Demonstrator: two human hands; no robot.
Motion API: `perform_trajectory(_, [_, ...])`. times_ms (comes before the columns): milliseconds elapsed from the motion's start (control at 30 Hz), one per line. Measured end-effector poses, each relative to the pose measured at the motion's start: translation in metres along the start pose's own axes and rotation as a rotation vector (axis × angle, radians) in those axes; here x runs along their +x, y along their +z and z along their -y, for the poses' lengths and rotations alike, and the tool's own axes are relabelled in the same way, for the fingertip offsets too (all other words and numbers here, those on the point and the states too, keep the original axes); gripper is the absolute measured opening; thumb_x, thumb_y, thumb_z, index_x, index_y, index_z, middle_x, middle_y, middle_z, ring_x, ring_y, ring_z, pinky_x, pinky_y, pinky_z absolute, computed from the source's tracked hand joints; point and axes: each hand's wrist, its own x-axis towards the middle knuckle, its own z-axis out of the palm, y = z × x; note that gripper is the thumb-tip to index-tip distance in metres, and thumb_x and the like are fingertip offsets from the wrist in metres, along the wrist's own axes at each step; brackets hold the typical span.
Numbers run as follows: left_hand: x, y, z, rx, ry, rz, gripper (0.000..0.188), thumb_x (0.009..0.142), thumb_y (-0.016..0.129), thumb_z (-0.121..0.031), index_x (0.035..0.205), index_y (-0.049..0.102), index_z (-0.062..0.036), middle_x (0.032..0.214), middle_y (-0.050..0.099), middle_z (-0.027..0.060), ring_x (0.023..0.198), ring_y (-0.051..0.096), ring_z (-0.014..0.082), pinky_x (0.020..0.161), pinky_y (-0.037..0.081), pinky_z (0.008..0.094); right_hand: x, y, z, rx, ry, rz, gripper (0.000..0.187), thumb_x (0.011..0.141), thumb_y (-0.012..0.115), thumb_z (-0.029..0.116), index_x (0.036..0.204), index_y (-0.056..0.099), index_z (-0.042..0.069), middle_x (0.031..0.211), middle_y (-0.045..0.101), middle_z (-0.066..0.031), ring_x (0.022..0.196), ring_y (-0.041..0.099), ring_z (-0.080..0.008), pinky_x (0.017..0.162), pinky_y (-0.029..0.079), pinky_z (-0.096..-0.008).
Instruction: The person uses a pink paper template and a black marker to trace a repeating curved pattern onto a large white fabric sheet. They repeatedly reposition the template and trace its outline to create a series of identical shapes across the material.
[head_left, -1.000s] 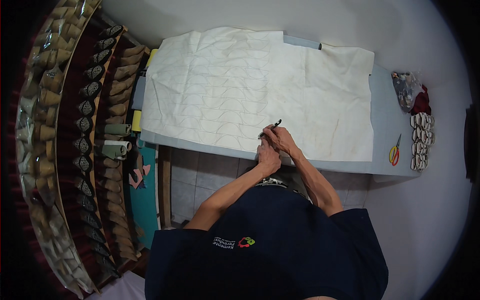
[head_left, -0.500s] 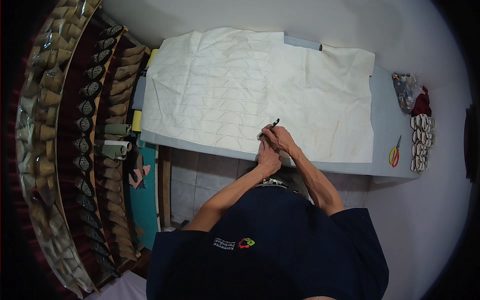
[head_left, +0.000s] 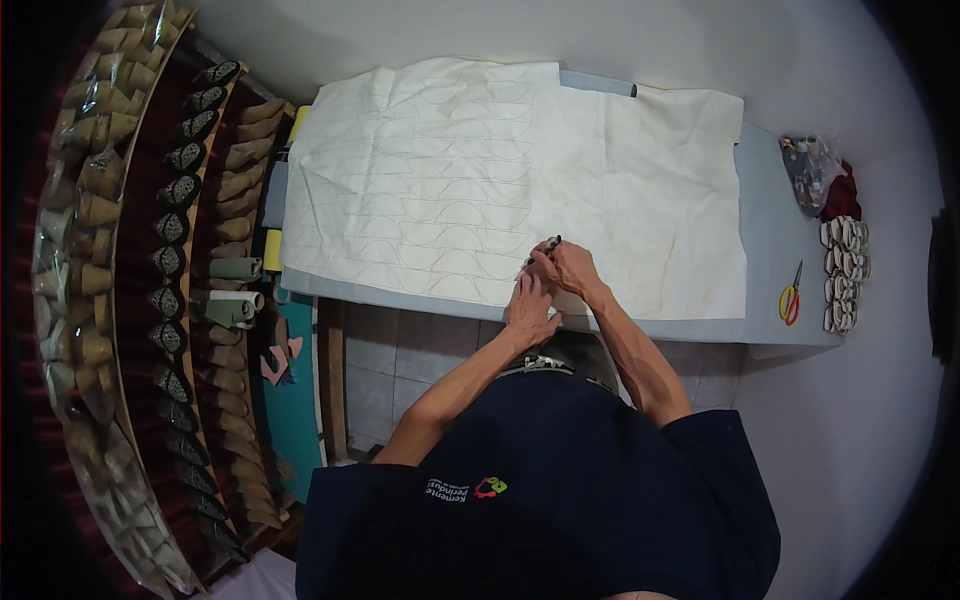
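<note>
Pale walls (head_left: pixel 480 32) are seen around a long table dressed in a grey-blue cloth cover (head_left: pixel 775 225), over which a broad, creased off-white sheet (head_left: pixel 655 190) is spread, its long axis laid from left to right. Rows of thin curved outlines (head_left: pixel 465 210) are carried on the left and middle of the sheet; its right part is left without outlines.

Close to the near edge of the sheet, beside the lowest row of outlines, a slim, dark, pen-like tool (head_left: pixel 553 243) is held in the right hand (head_left: pixel 570 270). It is pinched between closed fingers and thumb, its upper end tilted away from the body and to the right, its lower end directed toward the fingertips of the left hand (head_left: pixel 531 308). Whether the sheet is touched by the tip cannot be told.

The left hand is set just nearer the body and slightly to the left, laid palm down across the table's near edge. Its fingers are stretched forward and slightly parted, with the thumb held out to the right; whether anything small is covered by them cannot be made out.

Well apart, at the table's right end, yellow-and-red-handled scissors (head_left: pixel 790 303) are laid.
</note>
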Motion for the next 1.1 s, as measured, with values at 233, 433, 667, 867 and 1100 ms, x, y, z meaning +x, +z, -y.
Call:
perform_trajectory(233, [0.007,0.001,0.013,-0.126,0.099,-0.197,0.052,0.096,0.065,-0.032,0.14,0.061,-0.0058,0.143,0.047,0.0289,0.136,0.042,0.0457,0.116,0.041,0.053,-0.042,-0.011,-0.01,0.087,0.035,-0.246,0.023,0.103,0.065,0.029,0.106,0.08,0.013,0.1,0.074,-0.0086,0.086,0.072,-0.034,0.073,0.057,-0.0419])
perform_trajectory(433, [0.02,-0.013,0.032,-0.186,0.143,-0.107,0.053,0.088,0.063,-0.013,0.141,0.063,-0.0159,0.129,0.054,0.0179,0.118,0.052,0.0385,0.1,0.053,0.0496,-0.095,-0.004,0.005,0.048,0.137,-0.343,0.018,0.1,0.071,0.026,0.108,0.078,0.011,0.095,0.072,-0.0093,0.085,0.071,-0.032,0.074,0.056,-0.0432])
perform_trajectory(667, [0.097,-0.008,0.097,-0.408,0.404,0.229,0.057,0.085,0.056,-0.005,0.136,0.074,-0.0218,0.126,0.075,0.0148,0.108,0.066,0.0357,0.093,0.059,0.043,-0.107,-0.008,0.02,0.337,0.351,-0.201,0.025,0.102,0.071,0.027,0.114,0.077,0.006,0.103,0.077,-0.0122,0.091,0.073,-0.0287,0.079,0.057,-0.0389])
perform_trajectory(867, [0.141,-0.017,0.095,-0.289,0.532,0.504,0.053,0.083,0.06,-0.007,0.132,0.077,-0.0199,0.102,0.081,0.0151,0.081,0.076,0.0314,0.069,0.061,0.0379,-0.077,0.039,0.008,0.877,0.347,-0.094,0.033,0.104,0.072,0.026,0.125,0.075,0.002,0.115,0.078,-0.015,0.103,0.07,-0.024,0.091,0.054,-0.0355])
perform_trajectory(1100, [0.13,-0.034,0.083,-0.352,0.313,0.57,0.046,0.088,0.06,-0.012,0.13,0.078,-0.0182,0.102,0.08,0.0173,0.071,0.073,0.0263,0.065,0.058,0.0405,-0.065,0.039,0.013,0.687,0.315,-0.029,0.032,0.105,0.071,0.027,0.124,0.074,0.001,0.117,0.076,-0.0154,0.106,0.07,-0.0263,0.093,0.054,-0.0373])
